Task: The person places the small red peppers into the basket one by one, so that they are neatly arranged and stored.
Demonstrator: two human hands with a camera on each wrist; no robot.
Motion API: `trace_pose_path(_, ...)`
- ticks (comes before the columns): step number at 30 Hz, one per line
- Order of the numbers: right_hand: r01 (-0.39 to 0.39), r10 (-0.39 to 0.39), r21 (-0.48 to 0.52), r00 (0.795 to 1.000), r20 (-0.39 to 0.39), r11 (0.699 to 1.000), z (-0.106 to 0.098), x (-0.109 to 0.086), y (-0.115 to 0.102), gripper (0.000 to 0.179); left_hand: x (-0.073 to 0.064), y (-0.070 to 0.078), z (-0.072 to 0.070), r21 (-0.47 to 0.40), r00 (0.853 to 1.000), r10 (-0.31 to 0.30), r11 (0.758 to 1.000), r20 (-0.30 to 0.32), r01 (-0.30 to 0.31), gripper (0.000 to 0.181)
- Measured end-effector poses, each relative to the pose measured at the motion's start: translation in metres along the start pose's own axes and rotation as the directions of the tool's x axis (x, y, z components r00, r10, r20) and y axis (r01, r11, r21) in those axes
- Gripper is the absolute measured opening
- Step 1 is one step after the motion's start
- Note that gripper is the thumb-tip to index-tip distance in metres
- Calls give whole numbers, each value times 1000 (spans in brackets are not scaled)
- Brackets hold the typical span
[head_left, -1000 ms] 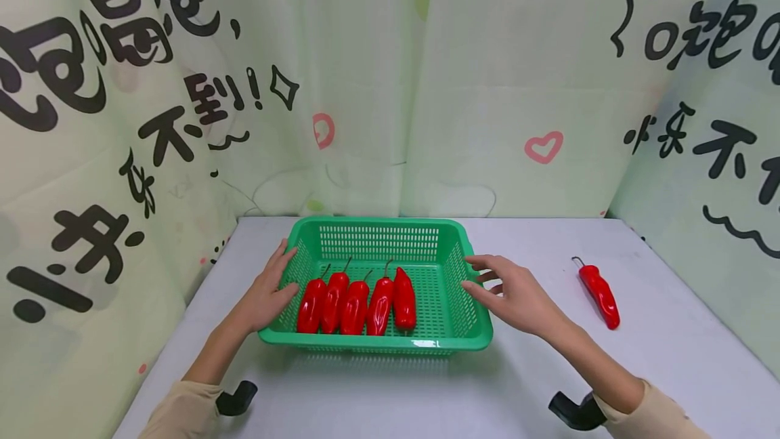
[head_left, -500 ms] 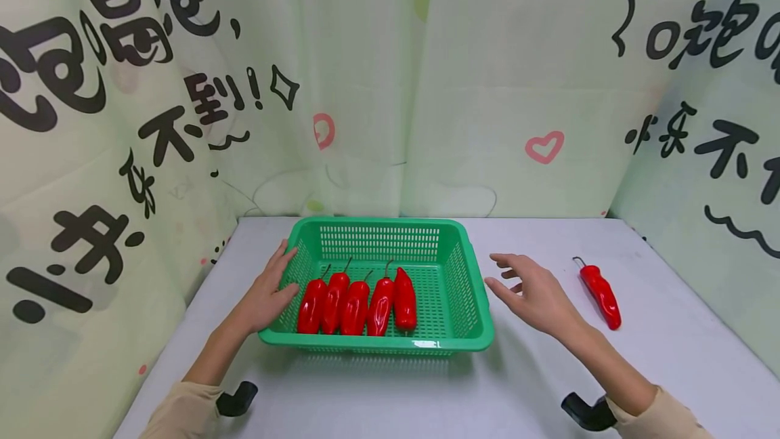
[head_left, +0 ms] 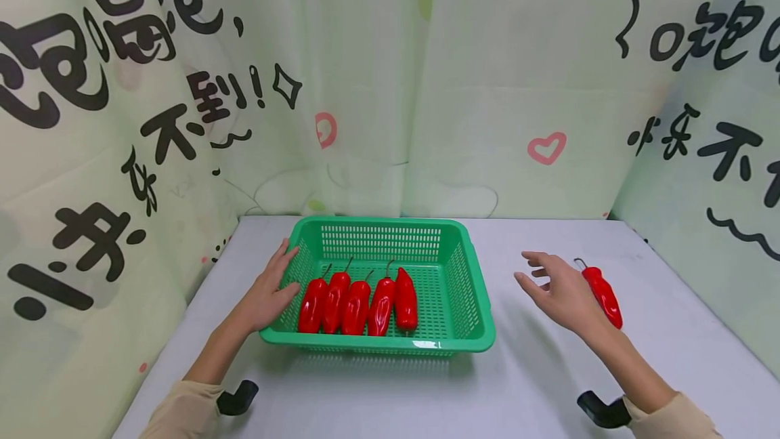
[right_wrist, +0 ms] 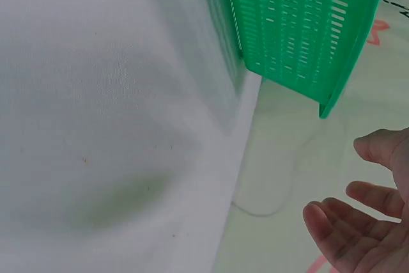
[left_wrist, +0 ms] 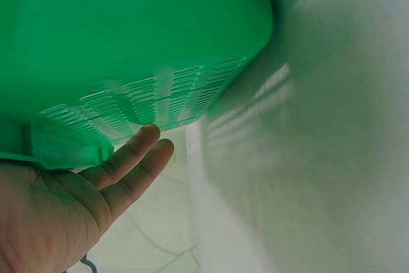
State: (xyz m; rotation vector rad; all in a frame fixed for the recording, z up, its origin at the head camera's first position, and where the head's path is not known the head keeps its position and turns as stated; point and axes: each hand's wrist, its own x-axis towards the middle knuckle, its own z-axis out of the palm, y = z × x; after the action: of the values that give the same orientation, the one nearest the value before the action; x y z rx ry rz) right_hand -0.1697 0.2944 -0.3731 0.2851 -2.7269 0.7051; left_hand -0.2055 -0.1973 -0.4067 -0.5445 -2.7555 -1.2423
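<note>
A green plastic basket (head_left: 451,290) with slotted walls stands on the table, holding several glossy red chili peppers (head_left: 355,307) side by side in its left and middle part. My left hand (head_left: 265,297) rests on the basket's left rim; in the left wrist view its visible fingers (left_wrist: 131,171) are straight along the outer wall. To the right of the basket, apart from it, my right hand (head_left: 563,293) hovers above the table with loosely bent fingers and nothing in them. One more red chili pepper (head_left: 603,297) lies just beyond that hand, partly hidden by it.
The white table (head_left: 390,398) ends at the back and sides against a pale printed curtain (head_left: 475,87). A dark curved piece sticks out at each sleeve cuff, such as the black piece (head_left: 603,412) on the right.
My right hand has come away from the basket's right rim and moved right, toward the lone chili pepper. The left hand and the basket have stayed in place.
</note>
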Motion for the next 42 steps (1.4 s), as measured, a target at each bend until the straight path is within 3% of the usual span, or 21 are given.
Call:
trace_pose_path(20,-55,53,-50,997,-50,997,-9,1,45,49,0,0,-1,1,1000,-8,1000,1,8,68)
trace_pose_path(42,-197,190,-123,979,-69,973,-12,3,88,51,0,1,0,-7,1000,-22,1000,10,22,69)
